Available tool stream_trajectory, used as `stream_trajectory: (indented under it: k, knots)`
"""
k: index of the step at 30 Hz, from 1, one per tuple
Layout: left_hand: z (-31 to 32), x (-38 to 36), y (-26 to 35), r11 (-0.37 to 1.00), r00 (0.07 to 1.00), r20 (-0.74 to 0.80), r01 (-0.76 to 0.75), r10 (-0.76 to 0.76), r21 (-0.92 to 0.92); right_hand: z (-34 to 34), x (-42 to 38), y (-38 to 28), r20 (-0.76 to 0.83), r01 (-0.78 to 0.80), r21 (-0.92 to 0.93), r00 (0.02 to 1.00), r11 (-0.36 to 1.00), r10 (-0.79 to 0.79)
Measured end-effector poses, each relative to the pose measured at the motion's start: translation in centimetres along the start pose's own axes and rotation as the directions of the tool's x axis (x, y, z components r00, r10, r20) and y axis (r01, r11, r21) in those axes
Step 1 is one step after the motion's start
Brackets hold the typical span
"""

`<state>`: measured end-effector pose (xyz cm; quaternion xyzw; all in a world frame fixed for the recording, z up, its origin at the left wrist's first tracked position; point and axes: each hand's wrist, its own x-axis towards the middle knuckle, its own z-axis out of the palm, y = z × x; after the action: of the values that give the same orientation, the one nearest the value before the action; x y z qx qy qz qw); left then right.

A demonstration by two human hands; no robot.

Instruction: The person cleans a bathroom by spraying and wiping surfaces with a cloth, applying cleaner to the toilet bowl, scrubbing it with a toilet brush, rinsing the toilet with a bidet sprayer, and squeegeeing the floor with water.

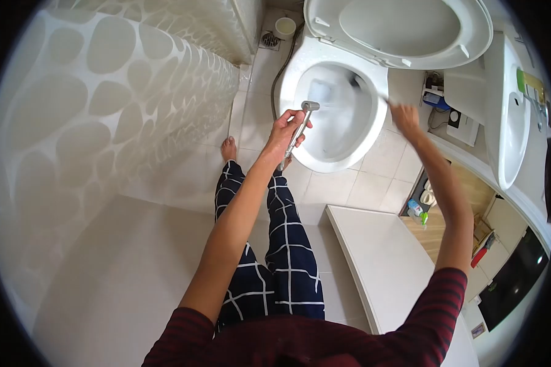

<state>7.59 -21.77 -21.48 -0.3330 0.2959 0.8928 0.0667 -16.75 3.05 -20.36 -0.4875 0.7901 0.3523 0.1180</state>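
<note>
My left hand [286, 131] is wrapped round a metal bidet sprayer [310, 106], whose head points over the toilet bowl [286, 82]. The toilet's seat and lid [401, 27] are raised. Beyond the bowl's right rim, my right hand [405, 117] is closed round the thin handle of a toilet brush. Inside the bowl, near its upper right wall, shows the dark brush head [354, 80], smeared by motion. Most of the brush handle is blurred or hidden by the rim and fist.
A dark hose [280, 72] runs along the toilet's left side, near a small white cup [284, 28] and a floor drain [269, 40]. A patterned shower curtain [104, 85] hangs at left. On the right are a washbasin [513, 144], an open door [386, 257] and a spray bottle [417, 211].
</note>
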Motion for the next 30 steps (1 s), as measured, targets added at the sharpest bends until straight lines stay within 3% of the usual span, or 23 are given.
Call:
stream_trajectory:
  k: [3, 4, 5, 9, 10, 13, 14, 15, 16, 17, 18, 19, 21, 22, 23, 25, 27, 28, 29, 30]
  knots:
    - [0.7, -1.0, -0.9, 0.998, 0.998, 0.029, 0.048, -0.049, 0.037, 2.9, 0.3, -3.6, -0.322, -0.028, -0.08, 0.947, 0.996, 0.001]
    - [1.0, -1.6, -1.0, 0.998, 0.997, 0.039, 0.064, -0.065, 0.028, 2.5, -2.5, -6.2, 0.002, -0.094, 0.078, 0.996, 0.993, 0.094]
    - [1.1, -1.9, -0.7, 0.997, 0.996, 0.049, 0.073, -0.074, 0.019, 2.0, -5.2, -8.8, 0.33, -0.204, 0.203, 0.935, 0.958, 0.129]
    - [0.5, -2.5, -0.6, 0.995, 0.999, -0.017, 0.039, -0.037, 0.088, 3.1, -8.3, -10.4, 0.248, 0.119, 0.421, 0.939, 0.899, -0.24]
    - [0.1, -2.5, -0.5, 0.996, 0.999, 0.01, 0.039, -0.04, 0.084, 2.1, -6.1, -7.6, 0.307, -0.104, 0.416, 0.951, 0.904, -0.032]
    - [-0.2, -3.3, 0.3, 0.993, 0.998, -0.004, 0.056, -0.056, 0.102, 1.9, -6.5, -11.6, 0.351, -0.213, 0.361, 0.933, 0.908, 0.08]
    - [-0.4, -3.3, 0.3, 0.993, 0.998, -0.009, 0.069, -0.069, 0.095, 10.7, -8.8, -17.9, 0.268, 0.001, 0.451, 0.954, 0.893, -0.136]
    - [-0.5, -3.2, 0.7, 0.992, 0.998, -0.016, 0.061, -0.06, 0.108, 14.3, -8.9, -19.7, -0.026, 0.138, 0.506, 0.989, 0.852, -0.145]
    - [-0.5, -3.2, 1.0, 0.992, 0.999, -0.025, 0.046, -0.043, 0.12, 16.8, -8.2, -20.4, -0.324, 0.292, 0.509, 0.937, 0.81, -0.134]
    - [-0.4, -3.6, 0.8, 0.99, 0.998, -0.037, 0.05, -0.046, 0.129, 13.6, -8.2, -16.0, -0.046, 0.2, 0.651, 0.973, 0.732, -0.225]
    - [-0.3, -3.7, 1.0, 0.987, 0.997, -0.048, 0.061, -0.054, 0.149, 10.6, -8.2, -11.5, 0.235, 0.036, 0.725, 0.925, 0.687, -0.297]
    - [-0.6, -3.9, 1.1, 0.99, 0.997, -0.06, 0.049, -0.041, 0.132, 1.0, -6.3, -7.0, 0.444, -0.164, 0.478, 0.893, 0.863, -0.076]
    - [-0.7, -3.7, 1.1, 0.996, 0.998, -0.068, 0.016, -0.01, 0.091, 6.9, -5.1, -10.8, 0.51, -0.574, 0.448, 0.794, 0.685, 0.332]
    - [-0.9, -3.7, 1.0, 0.998, 0.998, -0.056, -0.006, 0.009, 0.059, 9.3, -7.0, -16.3, 0.308, -0.32, 0.51, 0.935, 0.798, 0.177]
    - [-0.9, -3.6, 1.1, 0.998, 0.998, -0.06, -0.003, 0.006, 0.057, 6.7, -8.9, -21.9, 0.236, -0.213, 0.705, 0.97, 0.677, 0.059]
    - [-1.4, -3.7, 1.4, 0.998, 0.997, -0.072, 0.004, 0.001, 0.059, 2.3, -8.9, -24.7, 0.19, -0.138, 0.864, 0.98, 0.484, -0.059]
    - [-1.9, -3.7, 0.9, 0.999, 0.995, -0.101, 0.012, -0.007, 0.05, -2.8, -10.4, -21.0, 0.332, -0.26, 0.865, 0.938, 0.429, -0.101]
    - [-1.8, -3.5, 1.0, 0.998, 0.994, -0.11, 0.009, -0.002, 0.065, 3.4, -10.9, -19.5, 0.504, -0.334, 0.732, 0.852, 0.594, -0.143]
    - [-1.8, -3.1, 1.4, 0.997, 0.993, -0.12, -0.002, 0.012, 0.082, 6.2, -9.9, -14.8, 0.447, -0.295, 0.58, 0.894, 0.76, 0.006]
    - [-1.7, -2.7, 1.6, 0.997, 0.993, -0.112, -0.016, 0.025, 0.082, 9.0, -5.9, -10.7, 0.42, -0.298, 0.467, 0.903, 0.833, 0.087]
